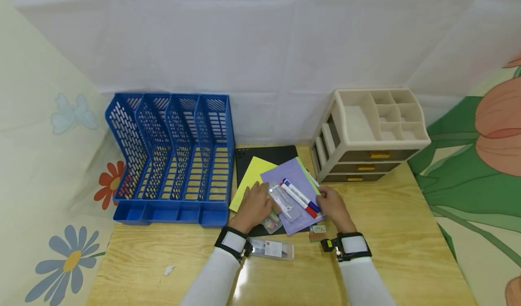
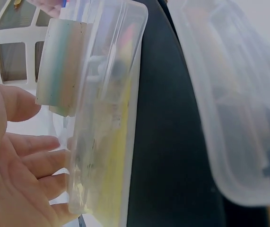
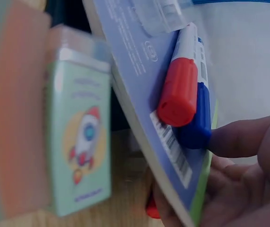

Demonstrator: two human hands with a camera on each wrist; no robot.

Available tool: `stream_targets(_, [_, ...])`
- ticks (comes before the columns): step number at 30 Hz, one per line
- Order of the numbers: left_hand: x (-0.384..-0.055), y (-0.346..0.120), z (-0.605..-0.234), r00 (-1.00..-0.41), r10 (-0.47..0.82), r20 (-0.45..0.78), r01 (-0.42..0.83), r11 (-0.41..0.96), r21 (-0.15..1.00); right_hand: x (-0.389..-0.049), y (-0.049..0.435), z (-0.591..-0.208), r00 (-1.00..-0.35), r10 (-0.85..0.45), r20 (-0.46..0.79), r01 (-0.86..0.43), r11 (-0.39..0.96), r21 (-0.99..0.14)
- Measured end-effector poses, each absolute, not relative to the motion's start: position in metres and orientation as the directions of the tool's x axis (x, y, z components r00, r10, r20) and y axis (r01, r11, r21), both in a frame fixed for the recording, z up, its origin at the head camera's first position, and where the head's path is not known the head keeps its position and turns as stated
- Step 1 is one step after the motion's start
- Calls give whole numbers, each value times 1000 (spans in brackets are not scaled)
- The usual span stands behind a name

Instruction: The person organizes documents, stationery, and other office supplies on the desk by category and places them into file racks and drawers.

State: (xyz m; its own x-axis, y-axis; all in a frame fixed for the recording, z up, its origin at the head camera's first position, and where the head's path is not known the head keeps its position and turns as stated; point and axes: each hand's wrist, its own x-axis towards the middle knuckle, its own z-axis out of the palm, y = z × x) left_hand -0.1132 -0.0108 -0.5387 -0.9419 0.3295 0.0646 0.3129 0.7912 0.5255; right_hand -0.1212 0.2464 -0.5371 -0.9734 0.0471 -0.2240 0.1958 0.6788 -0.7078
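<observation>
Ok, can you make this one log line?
left hand: at clear case | right hand: grips purple booklet | red marker, blue marker: on purple booklet

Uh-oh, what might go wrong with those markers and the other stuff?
The red marker and blue marker lie on the purple book, so they might roll off if the right hand tips it. The clear case on it might slide too. The little rocket block sits near the book's edge, so it might get bumped.
</observation>
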Motion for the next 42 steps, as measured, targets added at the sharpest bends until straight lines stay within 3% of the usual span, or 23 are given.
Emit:
stream_targets(14, [-115, -19, -529, -902, 330, 278, 432, 711, 556, -123, 243, -501, -983, 7, -182, 152, 577, -802])
stream_targets(23, [-115, -18, -528, -908, 332, 254, 418, 713, 563, -125, 246, -488, -990, 1, -141, 114, 591, -799])
stream_targets(32, [-113, -20, -525, -926, 294, 236, 376, 692, 616, -121, 239, -476, -992, -57, 116, -125, 639, -759])
stream_targets(42, [-115, -15, -512, -950, 236, 206, 308, 583, 752, -113, 212, -465, -902, -89, 423, -351, 722, -596])
